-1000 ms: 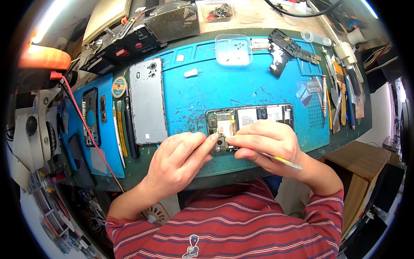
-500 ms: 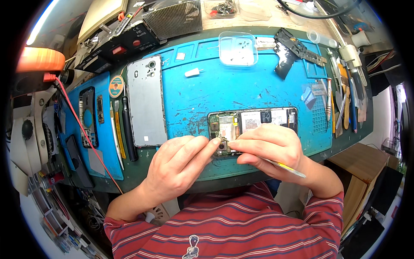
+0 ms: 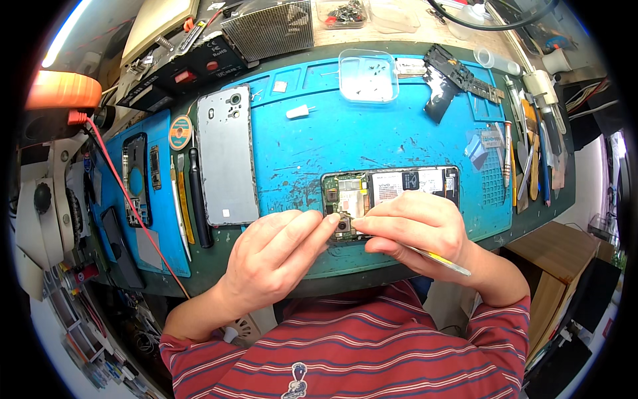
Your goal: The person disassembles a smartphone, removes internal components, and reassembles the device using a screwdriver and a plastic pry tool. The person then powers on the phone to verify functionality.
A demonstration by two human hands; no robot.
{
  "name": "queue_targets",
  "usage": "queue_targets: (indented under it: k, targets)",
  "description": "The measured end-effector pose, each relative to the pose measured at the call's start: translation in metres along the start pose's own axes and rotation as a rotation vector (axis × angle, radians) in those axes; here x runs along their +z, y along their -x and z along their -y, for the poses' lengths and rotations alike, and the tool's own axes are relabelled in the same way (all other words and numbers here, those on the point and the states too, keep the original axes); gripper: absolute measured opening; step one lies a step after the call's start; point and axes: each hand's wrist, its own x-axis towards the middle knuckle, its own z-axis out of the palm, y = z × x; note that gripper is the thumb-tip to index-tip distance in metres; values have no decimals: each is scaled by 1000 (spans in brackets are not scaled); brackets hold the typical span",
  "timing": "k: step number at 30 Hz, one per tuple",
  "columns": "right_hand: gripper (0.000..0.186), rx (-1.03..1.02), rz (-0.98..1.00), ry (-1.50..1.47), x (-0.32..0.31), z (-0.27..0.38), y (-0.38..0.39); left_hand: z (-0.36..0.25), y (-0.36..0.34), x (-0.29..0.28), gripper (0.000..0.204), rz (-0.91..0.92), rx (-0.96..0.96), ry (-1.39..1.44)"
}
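Observation:
An opened smartphone lies crosswise on a blue work mat, its green circuit board and camera module at the left end, its battery at the right. My right hand is closed round a slim tool, perhaps tweezers, whose tip reaches the board beside the camera module. My left hand has its fingers pressed together at the phone's left edge, near that tip. Whatever its fingertips pinch, if anything, is too small to make out. Both hands cover the phone's near edge.
A grey phone back cover lies left of the phone. Beyond it stands a clear tray with small dark parts. A black phone part rests at the far right. Hand tools line the right side; a red cable crosses the left.
Almost nothing differs. Both hands stay at the board, with only a slight shift of the view.

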Motion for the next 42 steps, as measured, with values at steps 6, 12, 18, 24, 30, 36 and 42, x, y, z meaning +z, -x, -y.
queue_targets:
  k: [6,12,18,24,30,36,42]
  targets:
    - [28,-3,1,14,0,1,-1,-1,-2,-3,47,12,0,-6]
    - [27,-1,12,11,-1,2,-2,-2,-2,-4,47,13,3,-13]
    - [27,4,19,13,0,2,-3,-4,-3,-5,49,22,-17,10]
    - [29,0,15,-2,-1,1,-2,-3,-3,-5,49,15,-8,11]
    - [30,-1,12,-8,-1,0,-2,-2,-3,-4,50,7,-7,10]
    - [28,5,5,-13,1,0,-2,-2,-2,-3,50,6,-11,13]
    - [27,18,5,-18,0,1,-2,-3,-4,-4,50,3,-16,16]
